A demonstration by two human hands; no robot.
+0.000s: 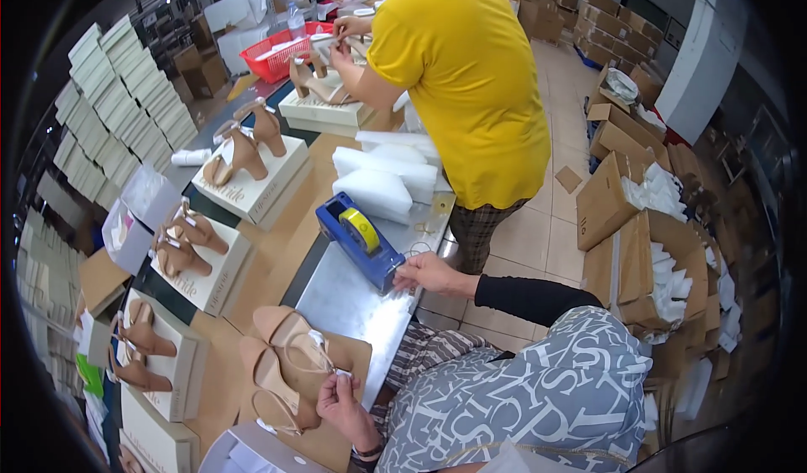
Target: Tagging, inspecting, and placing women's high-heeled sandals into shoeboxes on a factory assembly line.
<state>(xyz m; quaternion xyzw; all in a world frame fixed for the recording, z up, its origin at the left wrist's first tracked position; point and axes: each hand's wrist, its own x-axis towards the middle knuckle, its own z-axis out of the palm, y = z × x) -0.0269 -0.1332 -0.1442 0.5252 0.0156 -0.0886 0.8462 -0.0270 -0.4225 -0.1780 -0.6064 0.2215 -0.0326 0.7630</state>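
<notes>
A pair of tan heeled sandals [265, 364] lies on a brown board, straps up. My left hand [340, 404] is closed in a pinch on a small white wrap [343, 373] at the end of a sandal strap. Further up the table, my right hand [430, 273] pinches at the cutting end of a blue tape dispenser [360, 242] that carries a yellow-cored roll. The strip of tape between those fingers is too small to see clearly. The dispenser stands on a shiny metal plate [336, 296].
Tan heeled sandals stand on cream shoe boxes [231, 267] along the table's left side. White foam pads [378, 189] lie beyond the dispenser. A co-worker in a yellow shirt [471, 86] handles sandals near a red basket [267, 67]. Cardboard cartons [601, 280] line the right.
</notes>
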